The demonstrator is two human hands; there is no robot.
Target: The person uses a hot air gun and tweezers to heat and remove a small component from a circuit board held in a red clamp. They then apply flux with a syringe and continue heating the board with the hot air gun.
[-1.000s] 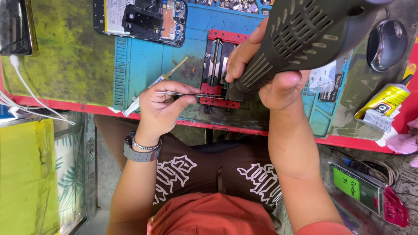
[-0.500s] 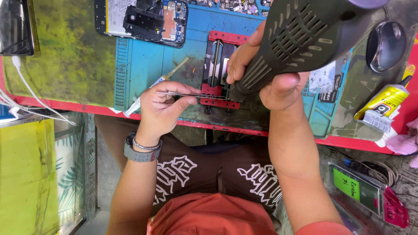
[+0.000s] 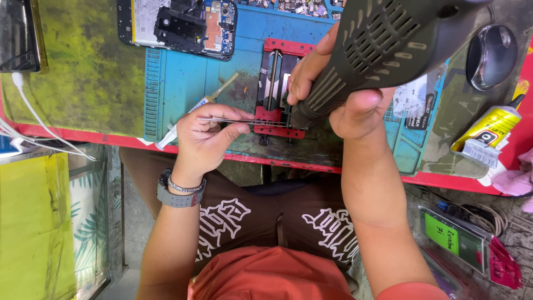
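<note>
Tweezers (image 3: 239, 121), pinched in the left hand (image 3: 208, 136), reach the red clamp jig (image 3: 276, 89) near the counter's (image 3: 83, 72) front edge; right hand (image 3: 338, 89) grips a hot-air gun (image 3: 388, 44) just beside.

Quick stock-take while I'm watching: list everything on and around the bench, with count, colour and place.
hot-air tool: 1, dark grey, held over the clamp
tweezers: 1, silver, tips at the clamp
clamp: 1, red, centre of the mat
mat: 1, blue, on the bench
syringe: 1, clear, on the mat behind the left hand
opened phone: 1, dark, top of the mat
mouse: 1, grey, top right
glue tube: 1, yellow, right edge
white cable: 1, left
left hand: holds the tweezers
right hand: grips the hot-air tool
</note>
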